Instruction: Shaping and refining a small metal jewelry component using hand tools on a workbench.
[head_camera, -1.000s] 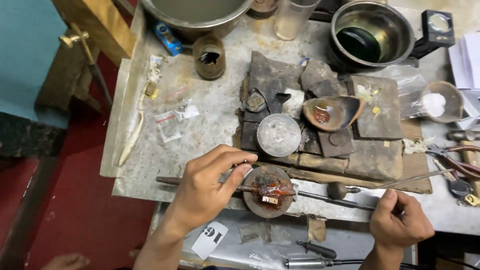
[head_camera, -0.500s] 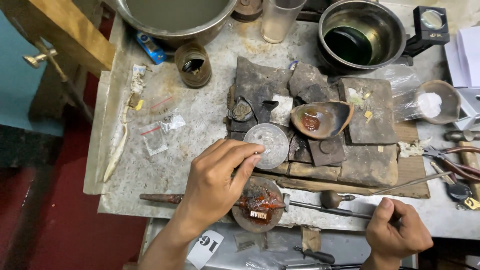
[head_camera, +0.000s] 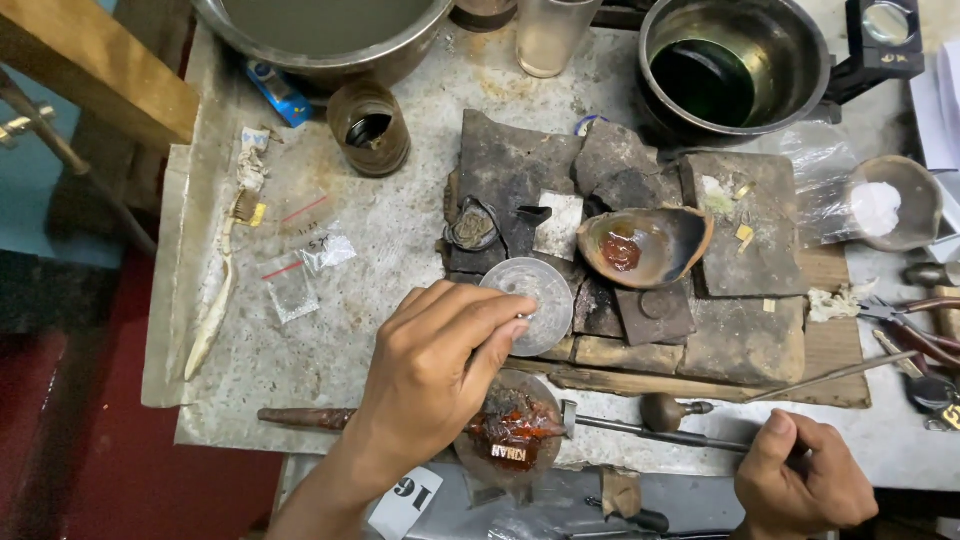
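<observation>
Head view: left hand, fingers curled, fingertips pinched at the edge of a round metal disc just beyond them. Directly under this hand, a round pad with red-brown wax. Right hand closed around a thin metal rod reaching leftward to the pad. Shell dish beyond both hands.
</observation>
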